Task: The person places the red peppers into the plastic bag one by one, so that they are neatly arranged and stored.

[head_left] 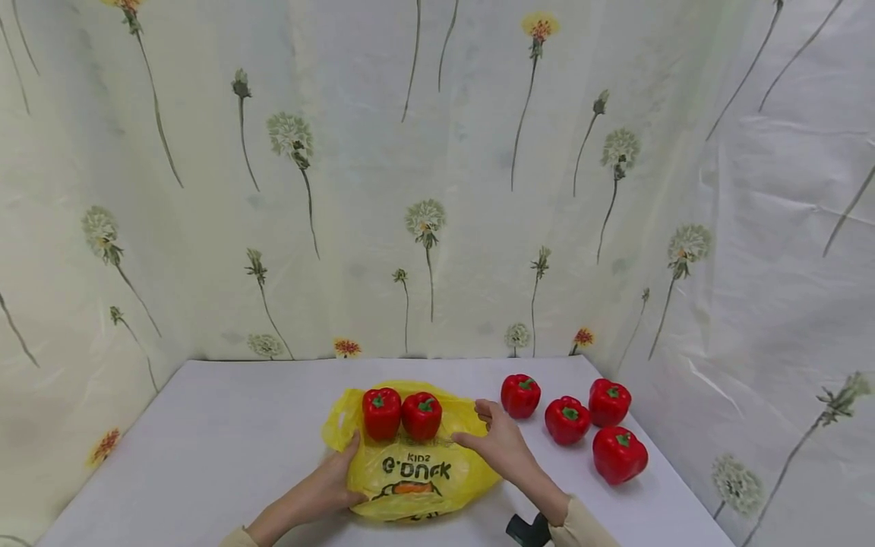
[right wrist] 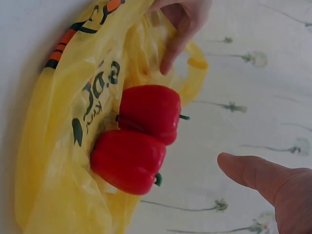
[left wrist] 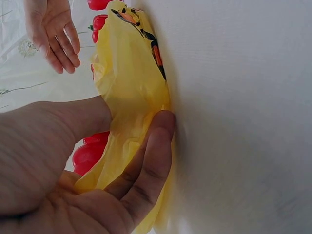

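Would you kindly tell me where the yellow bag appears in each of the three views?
Head: the yellow bag lies low, near the middle.
Left wrist: the yellow bag runs top to bottom, mostly left of centre.
Right wrist: the yellow bag fills much of the left side.
Shared landmark: the orange print on it.

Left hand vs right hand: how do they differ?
The left hand grips the yellow bag; the right hand holds nothing. The left hand is at the bag's left side, the right hand at its right. The left hand's fingers are bent, the right hand's loosely extended. Both wear pale sleeves.
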`<state>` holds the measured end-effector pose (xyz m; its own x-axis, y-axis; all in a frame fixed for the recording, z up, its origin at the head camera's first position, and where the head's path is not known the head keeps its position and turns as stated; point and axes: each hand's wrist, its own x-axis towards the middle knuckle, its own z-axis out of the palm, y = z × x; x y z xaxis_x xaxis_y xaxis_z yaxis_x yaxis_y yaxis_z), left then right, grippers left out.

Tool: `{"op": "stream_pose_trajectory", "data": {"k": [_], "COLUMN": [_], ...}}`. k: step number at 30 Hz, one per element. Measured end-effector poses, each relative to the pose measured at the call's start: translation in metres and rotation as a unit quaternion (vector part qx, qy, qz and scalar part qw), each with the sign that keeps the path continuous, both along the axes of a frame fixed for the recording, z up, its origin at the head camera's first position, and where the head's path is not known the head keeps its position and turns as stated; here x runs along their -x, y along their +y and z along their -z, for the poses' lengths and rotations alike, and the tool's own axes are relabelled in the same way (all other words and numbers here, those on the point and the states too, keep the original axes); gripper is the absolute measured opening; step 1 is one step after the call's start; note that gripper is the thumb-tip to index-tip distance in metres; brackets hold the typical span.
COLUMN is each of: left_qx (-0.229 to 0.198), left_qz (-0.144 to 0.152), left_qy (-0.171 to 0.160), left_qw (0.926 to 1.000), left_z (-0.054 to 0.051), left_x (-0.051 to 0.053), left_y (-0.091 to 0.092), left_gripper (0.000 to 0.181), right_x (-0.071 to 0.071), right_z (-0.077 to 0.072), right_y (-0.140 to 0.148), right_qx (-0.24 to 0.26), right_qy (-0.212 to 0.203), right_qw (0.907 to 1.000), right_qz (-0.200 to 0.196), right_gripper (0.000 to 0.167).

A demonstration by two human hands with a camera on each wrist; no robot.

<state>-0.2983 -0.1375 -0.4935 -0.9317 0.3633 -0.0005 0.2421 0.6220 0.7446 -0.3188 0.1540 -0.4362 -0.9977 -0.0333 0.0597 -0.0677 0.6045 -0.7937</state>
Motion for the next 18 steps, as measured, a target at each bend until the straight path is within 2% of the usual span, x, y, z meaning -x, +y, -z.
{"op": "stream_pose_trajectory", "data": {"k": [11, 18], "left_qx": [-0.005, -0.003], "left_qz": [0.004, 0.008], "left_qy": [0.002, 0.006], "left_qw": [1.0, 0.9999], "left_z": [-0.002, 0.0], "left_x": [-0.001, 0.0], "left_y": [0.0, 0.0], "left_gripper": [0.106, 0.107], "right_x": [0.008, 0.011], "right_z": [-0.011, -0.021], "right_y": [0.02, 0.034], "right_qx": [0.022, 0.01], "right_qy": [0.007, -0.007], "right_qw": [0.9994, 0.9982], "right_qz": [0.023, 0.058], "right_gripper": [0.083, 0.086]}}
